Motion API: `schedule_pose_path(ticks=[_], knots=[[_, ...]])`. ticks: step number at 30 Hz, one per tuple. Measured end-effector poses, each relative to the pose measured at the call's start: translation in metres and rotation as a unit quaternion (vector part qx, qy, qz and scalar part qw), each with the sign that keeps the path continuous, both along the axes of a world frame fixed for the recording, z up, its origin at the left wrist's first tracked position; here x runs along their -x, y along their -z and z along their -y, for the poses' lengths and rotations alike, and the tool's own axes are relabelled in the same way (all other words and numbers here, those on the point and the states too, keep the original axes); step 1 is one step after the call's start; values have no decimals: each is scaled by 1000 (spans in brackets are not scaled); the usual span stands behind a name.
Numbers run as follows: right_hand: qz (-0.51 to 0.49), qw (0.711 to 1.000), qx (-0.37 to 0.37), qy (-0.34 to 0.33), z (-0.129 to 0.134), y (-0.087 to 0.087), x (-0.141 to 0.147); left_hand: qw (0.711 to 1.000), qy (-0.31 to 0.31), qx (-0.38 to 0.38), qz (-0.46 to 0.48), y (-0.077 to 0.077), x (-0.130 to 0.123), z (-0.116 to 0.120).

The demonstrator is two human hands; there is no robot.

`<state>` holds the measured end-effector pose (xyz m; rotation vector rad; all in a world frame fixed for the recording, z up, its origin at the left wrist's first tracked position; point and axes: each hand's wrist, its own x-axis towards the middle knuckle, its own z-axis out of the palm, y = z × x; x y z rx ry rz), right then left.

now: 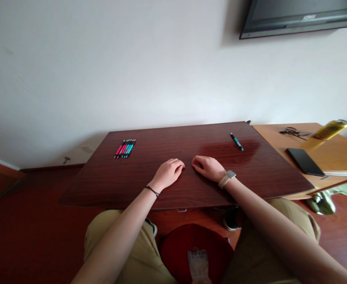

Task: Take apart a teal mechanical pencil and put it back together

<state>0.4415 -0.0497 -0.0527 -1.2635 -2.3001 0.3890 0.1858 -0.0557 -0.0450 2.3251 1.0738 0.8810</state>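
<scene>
Head camera: two bare hands rest on a glossy, dark red-brown wood-grained worktop (173,142), near each other but not touching. A neat row of slim pink and turquoise pens with dark ends (125,149) lies flat toward the worktop's left side, well apart from the left hand (169,172). One slim turquoise pen with a dark upper part (237,142) lies aslant by itself on the right side, beyond the right hand (209,167).

The pens look light and stiff, probably plastic, not very fragile. Their smooth, rounded barrels may roll or skid on the polished surface. Mid-barrel seems the best hold, pinched between thumb and fingertips from above. The single pen leaves room for this on both sides; those in the row lie so close together that one at an edge should be easier to pick out.

The left hand, a thin black cord bracelet (152,191) at its wrist, lies palm down with fingers loosely bent and nothing visible in its hold. The right hand, below a pale-strapped watch (227,178), is similarly curled and touches only the worktop. Both palms are hidden, so how fully either hand closes cannot be told.
</scene>
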Motion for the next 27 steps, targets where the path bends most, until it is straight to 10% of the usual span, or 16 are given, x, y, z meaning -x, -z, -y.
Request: schedule_pose_path(ticks=[23,27], knots=[[-11,1000,-11,-13,2,2,-2,990,-16,-76,-115,-3,1,0],[-11,1000,-15,-19,3,2,-3,978,-147,-68,-134,-13,26,-13]])
